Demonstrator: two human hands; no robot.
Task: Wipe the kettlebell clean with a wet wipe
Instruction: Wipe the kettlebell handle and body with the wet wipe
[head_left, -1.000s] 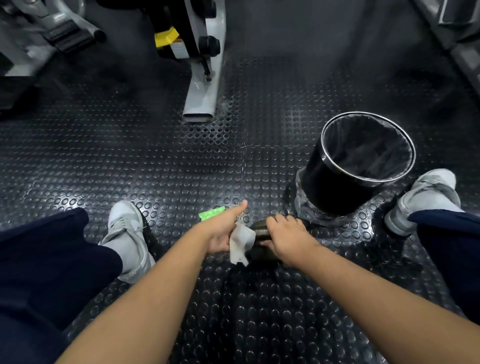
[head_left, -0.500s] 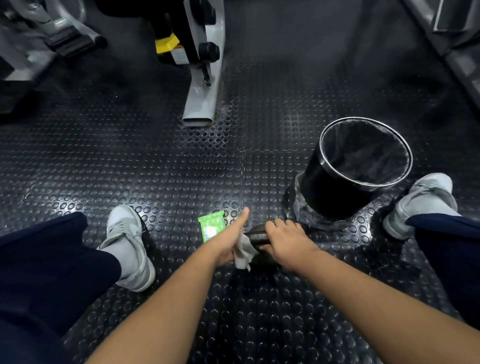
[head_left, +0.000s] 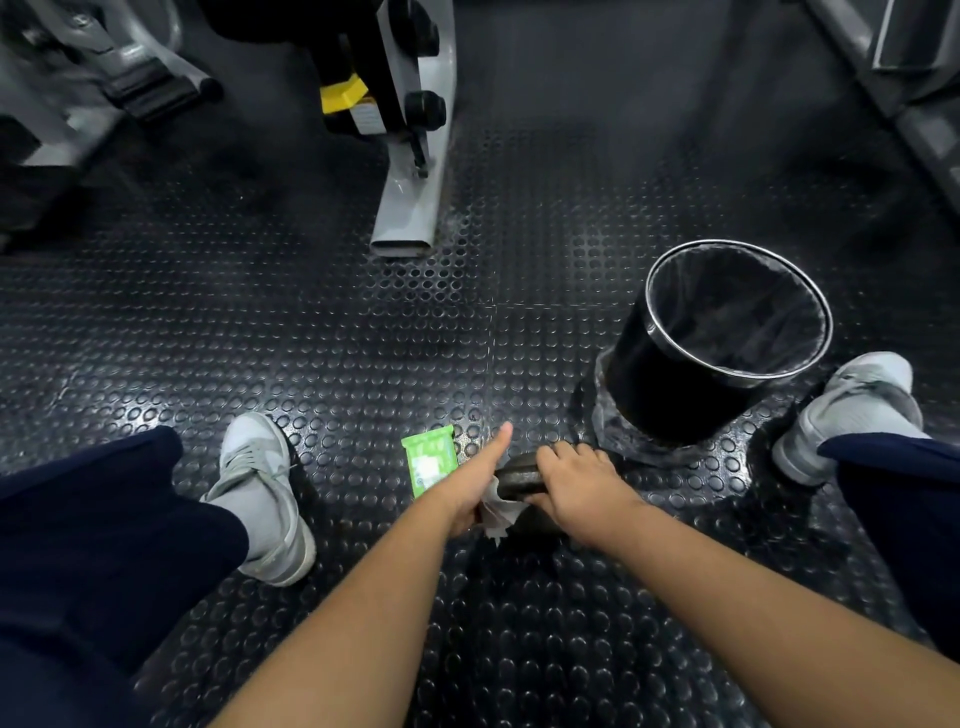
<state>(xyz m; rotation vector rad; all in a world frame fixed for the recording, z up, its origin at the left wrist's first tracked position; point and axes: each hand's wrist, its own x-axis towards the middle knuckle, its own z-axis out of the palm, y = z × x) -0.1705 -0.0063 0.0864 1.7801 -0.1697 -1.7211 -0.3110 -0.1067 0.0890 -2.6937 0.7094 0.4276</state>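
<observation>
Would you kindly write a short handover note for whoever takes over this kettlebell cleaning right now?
Left hand: holds the wet wipe against the kettlebell, thumb stretched out.
Right hand: grips the kettlebell from above.
Things: the kettlebell sits on the studded floor; the green wipe pack lies just left of the left hand; the lined bin stands beyond, to the right.
Done: the wipe is out and on the kettlebell; how much is clean cannot be told.
Left: finish wiping, then probably bin the wipe.

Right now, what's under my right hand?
The right hand grips the top of the dark kettlebell. The left hand holds a white wet wipe against it. Most of the kettlebell's body is covered by both hands.
</observation>
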